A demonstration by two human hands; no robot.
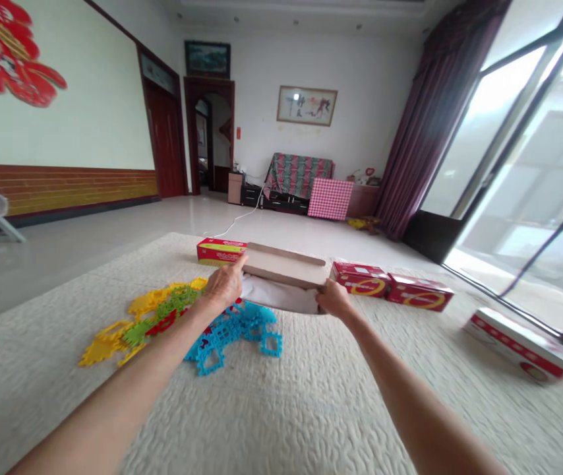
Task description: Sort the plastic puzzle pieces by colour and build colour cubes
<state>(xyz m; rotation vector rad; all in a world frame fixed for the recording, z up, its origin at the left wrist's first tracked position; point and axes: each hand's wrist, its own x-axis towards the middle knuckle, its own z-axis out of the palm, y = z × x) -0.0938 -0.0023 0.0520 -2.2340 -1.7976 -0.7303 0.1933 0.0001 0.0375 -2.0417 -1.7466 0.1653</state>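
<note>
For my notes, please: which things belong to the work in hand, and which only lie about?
In hand:
open box, held by left hand and right hand
perhaps plastic pieces

Apparently lying about:
two maroon boxes
red-yellow box
white-red box

An open box (286, 266) shows plain beige cardboard and a whitish lining (281, 293) at center frame, with plastic pieces (259, 314) in yellow, green, red and bright blue at lower left. A cream mat (281, 409) with a wavy quilted pattern spans the foreground. Red boxes (355, 272) carry yellow markings at mid-frame; a white box (523, 349) bears a red band at lower right. A red-and-white checked cloth (329, 199) and purple curtain (420, 112) color the background.
</note>
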